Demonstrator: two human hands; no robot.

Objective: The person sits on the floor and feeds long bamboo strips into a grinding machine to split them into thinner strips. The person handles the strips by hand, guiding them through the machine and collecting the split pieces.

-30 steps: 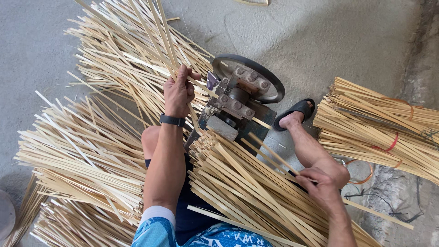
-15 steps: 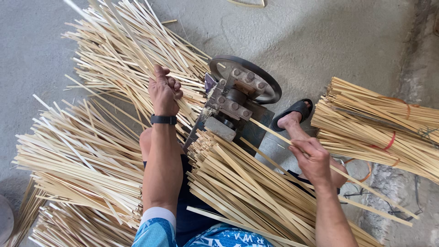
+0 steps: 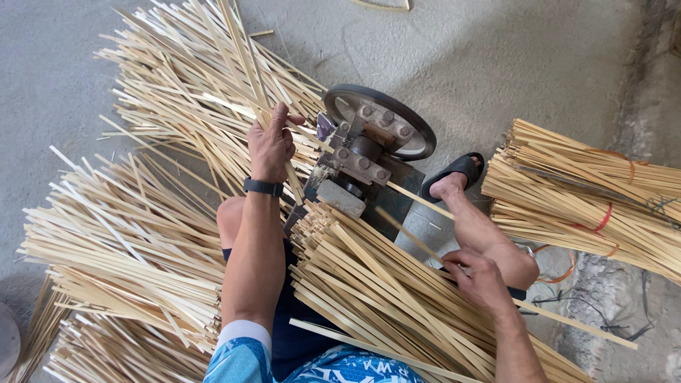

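No packages, no labels, no signs, no screens anywhere in view, only loose and bundled material on the floor, nothing printed or wrapped

One machine (image 3: 369, 152) with one wheel (image 3: 386, 117); two hands — left hand (image 3: 271, 145), right hand (image 3: 482, 280); one wristband (image 3: 263, 187); one sandal (image 3: 454, 172). Tied bundles (image 3: 589, 191) at right — two red bands (image 3: 603, 218) visible. Loose bamboo strips (image 3: 128, 248): too many to count.

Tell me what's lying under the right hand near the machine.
Under the right hand lies a stack of pale bamboo strips across the lap, one strip in its grip. Whatever is beneath the stack is covered.
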